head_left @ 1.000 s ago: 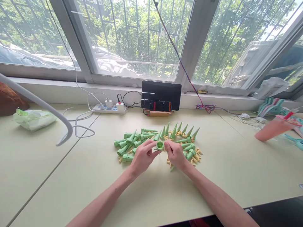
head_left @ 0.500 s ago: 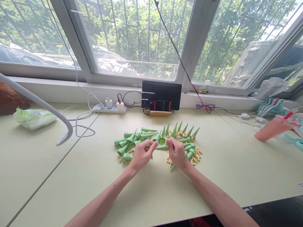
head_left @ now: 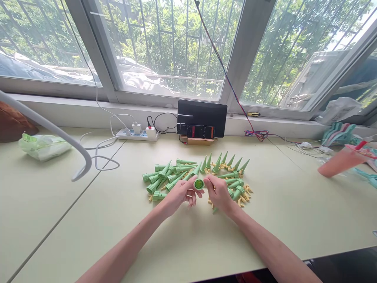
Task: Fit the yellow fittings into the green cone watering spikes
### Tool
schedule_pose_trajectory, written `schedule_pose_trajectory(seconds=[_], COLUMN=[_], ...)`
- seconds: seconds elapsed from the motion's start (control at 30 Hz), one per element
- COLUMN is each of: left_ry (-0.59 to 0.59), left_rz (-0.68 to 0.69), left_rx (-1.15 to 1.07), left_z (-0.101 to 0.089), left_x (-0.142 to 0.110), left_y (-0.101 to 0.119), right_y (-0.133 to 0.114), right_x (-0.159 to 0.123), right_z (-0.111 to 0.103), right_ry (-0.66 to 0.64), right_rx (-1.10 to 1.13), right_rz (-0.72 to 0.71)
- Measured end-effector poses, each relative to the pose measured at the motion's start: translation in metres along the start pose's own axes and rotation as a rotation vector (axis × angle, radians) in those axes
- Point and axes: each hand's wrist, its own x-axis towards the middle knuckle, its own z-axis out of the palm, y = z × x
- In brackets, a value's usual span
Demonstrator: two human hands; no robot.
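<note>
A green plastic watering spike [head_left: 199, 184] is gripped between the thumb and fingers of my left hand [head_left: 180, 196], its round open end facing me. Close by on the right, my right hand [head_left: 219, 193] is closed in a pinch by the spike's rim; what it holds, if anything, is hidden. Around both hands lie more green spikes [head_left: 159, 195], heaped at the left. Several stand point-up in a row [head_left: 231, 160] behind, with small yellow fittings at their bases. Loose yellow fittings [head_left: 246, 192] are scattered beside my right hand.
Behind the spikes, a phone [head_left: 201, 131] leans on a black tablet [head_left: 212, 112]. A power strip [head_left: 138, 135], a white bent tube [head_left: 79, 151] and a plastic bag [head_left: 44, 146] are at the left. A pink drink cup [head_left: 340, 160] lies tilted at the right, near tangled wires [head_left: 256, 134].
My left hand has turned and opened its lower fingers, and the held spike has come lower and nearer to me. My right hand stays pinched beside it, shifted slightly left.
</note>
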Motion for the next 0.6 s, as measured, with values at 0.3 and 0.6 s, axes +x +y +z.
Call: schedule_pose_trajectory(seconds=[0.3,0.6], left_ry=[0.029,0.101], left_rz=[0.108,0.280], left_rx=[0.211,0.529], left_z=[-0.0007,0.0000], left_x=[-0.0010,-0.0026], left_y=[-0.0006,-0.0026], right_y=[0.0011,0.0032], right_x=[0.0014,0.0019], right_z=[-0.0011,-0.0033], right_ry=[-0.010,-0.011], right_rx=[0.045,0.026], right_rz=[-0.009,-0.001])
